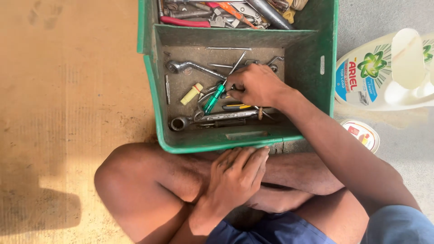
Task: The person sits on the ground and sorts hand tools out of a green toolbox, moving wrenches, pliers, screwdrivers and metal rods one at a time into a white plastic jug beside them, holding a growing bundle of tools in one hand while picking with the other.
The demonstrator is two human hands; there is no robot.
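A green plastic toolbox (312, 54) stands in front of my crossed legs, its near compartment holding several metal tools. My right hand (255, 84) reaches into that compartment, fingers pinched on a small dark tool beside a green-handled screwdriver (213, 98). Around it lie a ring spanner (190, 68), a socket wrench (210, 118), a yellow-handled tool (237, 107) and a small yellow plug (191, 93). My left hand (237, 174) rests on my shin against the box's near rim, fingers together, holding nothing.
The far compartment holds red-handled pliers (185, 21) and several more tools. A white detergent bottle (384, 72) lies on its side right of the box, a round lid (363, 134) below it. Brown cardboard (68, 113) covers the floor at left; grey concrete at right.
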